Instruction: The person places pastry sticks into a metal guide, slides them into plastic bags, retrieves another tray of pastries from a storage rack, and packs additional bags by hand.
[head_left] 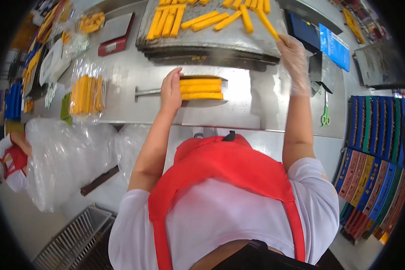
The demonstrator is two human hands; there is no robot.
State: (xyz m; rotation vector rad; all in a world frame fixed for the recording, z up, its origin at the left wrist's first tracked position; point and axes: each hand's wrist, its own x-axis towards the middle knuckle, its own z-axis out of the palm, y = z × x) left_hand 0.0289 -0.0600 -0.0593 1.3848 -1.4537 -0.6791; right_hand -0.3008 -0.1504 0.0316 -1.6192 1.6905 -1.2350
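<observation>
My left hand (170, 91) is closed around the left end of a metal scoop (226, 93), whose handle (147, 92) sticks out to the left. Several yellow food sticks (201, 89) lie side by side in the scoop. My right hand (293, 60), in a clear plastic glove, pinches one end of another yellow food stick (267, 24) over the right side of a baking tray (202, 44). More loose yellow sticks (245, 19) are spread across that tray. A clear bag packed with yellow sticks (86, 95) rests to the left of the scoop.
A scale (114, 45) stands at the back left. Green-handled scissors (325, 118), a dark metal piece (318, 69) and a blue packet (334, 46) lie on the right of the steel table (238, 114). Stacked crates (375, 130) stand beyond. Another person (15, 159) is at far left.
</observation>
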